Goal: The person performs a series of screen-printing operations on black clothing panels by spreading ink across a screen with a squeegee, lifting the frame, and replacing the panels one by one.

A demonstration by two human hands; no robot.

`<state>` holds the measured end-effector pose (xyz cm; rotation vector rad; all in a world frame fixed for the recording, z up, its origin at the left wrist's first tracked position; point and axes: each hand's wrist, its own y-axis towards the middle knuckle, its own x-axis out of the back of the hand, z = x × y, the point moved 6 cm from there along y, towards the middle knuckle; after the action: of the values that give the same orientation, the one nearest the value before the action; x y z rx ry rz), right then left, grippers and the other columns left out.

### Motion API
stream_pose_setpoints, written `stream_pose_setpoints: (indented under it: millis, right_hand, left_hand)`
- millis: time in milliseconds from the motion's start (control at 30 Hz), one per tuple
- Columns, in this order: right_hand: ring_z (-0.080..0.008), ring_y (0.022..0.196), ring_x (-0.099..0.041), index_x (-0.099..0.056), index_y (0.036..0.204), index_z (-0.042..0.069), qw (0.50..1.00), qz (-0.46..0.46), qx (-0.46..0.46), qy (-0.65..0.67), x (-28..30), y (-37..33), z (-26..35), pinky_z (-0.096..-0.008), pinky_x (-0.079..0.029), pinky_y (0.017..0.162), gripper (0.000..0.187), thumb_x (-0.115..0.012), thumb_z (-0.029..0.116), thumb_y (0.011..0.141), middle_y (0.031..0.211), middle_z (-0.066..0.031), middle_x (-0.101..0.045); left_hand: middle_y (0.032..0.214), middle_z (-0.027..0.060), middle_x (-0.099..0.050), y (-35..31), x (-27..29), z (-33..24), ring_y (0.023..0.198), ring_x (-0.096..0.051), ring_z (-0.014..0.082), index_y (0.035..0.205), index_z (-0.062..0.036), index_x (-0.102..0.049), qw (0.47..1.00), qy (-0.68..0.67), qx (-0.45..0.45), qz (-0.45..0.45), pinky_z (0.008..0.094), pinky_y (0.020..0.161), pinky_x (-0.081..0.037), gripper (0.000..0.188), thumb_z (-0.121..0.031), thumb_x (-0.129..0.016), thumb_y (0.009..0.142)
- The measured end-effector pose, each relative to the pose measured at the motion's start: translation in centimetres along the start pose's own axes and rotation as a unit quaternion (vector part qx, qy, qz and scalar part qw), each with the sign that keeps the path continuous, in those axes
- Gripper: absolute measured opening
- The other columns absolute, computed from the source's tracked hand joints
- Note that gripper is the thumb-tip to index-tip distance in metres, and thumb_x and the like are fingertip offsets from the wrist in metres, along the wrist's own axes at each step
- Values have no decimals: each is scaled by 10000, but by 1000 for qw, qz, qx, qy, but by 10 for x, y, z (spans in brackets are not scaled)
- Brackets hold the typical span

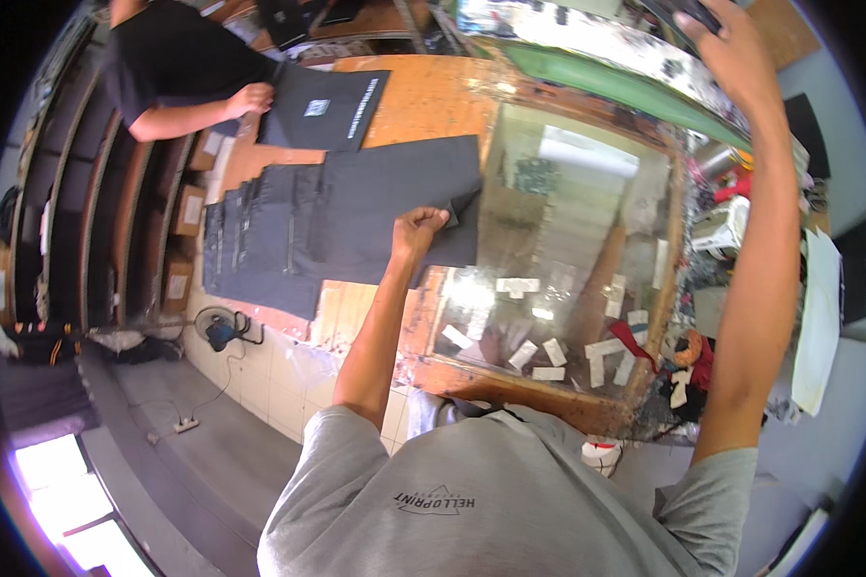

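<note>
With our left hand (418, 231) we pinch the dark sheet (380, 188); our right hand (726, 38) holds one black object (668, 13).

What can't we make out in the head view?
Head view throughout:
Dark object in the right hand: full shape, cut by the top edge.
Overlapped dark sheets: most of their surfaces, hidden by sheets above.
Left hand: exact fingertip contact at the folded corner, too small.
Co-worker: head, cut by the top edge.
</note>
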<state>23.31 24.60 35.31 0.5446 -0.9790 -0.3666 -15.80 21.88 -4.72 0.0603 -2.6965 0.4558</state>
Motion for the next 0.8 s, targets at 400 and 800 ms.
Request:
stream_pose_setpoints:
  millis: [400,800]
  right_hand:
    - [-244,584,-653,-707,1039,11,988,87,-92,87,0,11,-27,-418,-527,621,183,-658,29,864,712,-154,-676]
    - [-276,832,-740,-757,1101,-22,981,152,-117,15,20,15,-21,-377,-613,773,253,-650,-11,873,961,-227,-750]
  left_hand:
    - [1670,184,-298,-57,-152,-46,1564,-180,438,1571,-166,-433,857,425,-280,83,805,1144,-50,531,-295,-468,1058]
    - [1695,168,-246,-104,-273,-78,1588,-132,385,1566,-124,-436,828,340,-401,196,689,1223,-33,541,-276,-500,1051]
